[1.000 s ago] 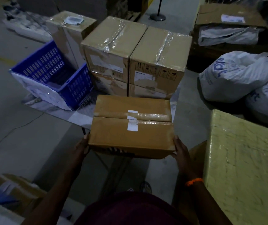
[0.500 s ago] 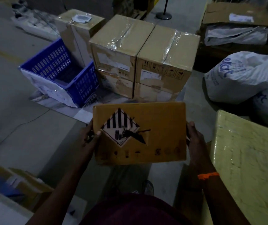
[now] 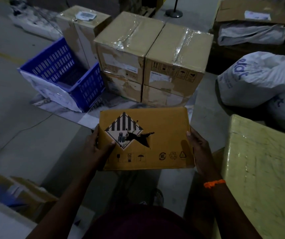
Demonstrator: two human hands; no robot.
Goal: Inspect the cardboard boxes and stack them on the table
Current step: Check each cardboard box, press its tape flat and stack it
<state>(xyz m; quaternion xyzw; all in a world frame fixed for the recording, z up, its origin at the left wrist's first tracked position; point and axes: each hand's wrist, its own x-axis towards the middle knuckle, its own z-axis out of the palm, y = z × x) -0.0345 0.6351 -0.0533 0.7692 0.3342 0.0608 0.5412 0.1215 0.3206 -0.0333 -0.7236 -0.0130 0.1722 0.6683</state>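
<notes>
The left hand point(image 3: 97, 147) and right hand point(image 3: 199, 152) grip the box point(image 3: 159, 135) by its short ends, holding it in the air between them. It seems stiff and light. The tear in the label point(image 3: 123, 133) by the left thumb looks weak, so hold the ends.

Dim, underexposed view; tape glare, blurred and bent edges.

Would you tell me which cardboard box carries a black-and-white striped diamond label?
The flat box held between the left hand and right hand; the stacked boxes behind it carry no such diamond.
</notes>
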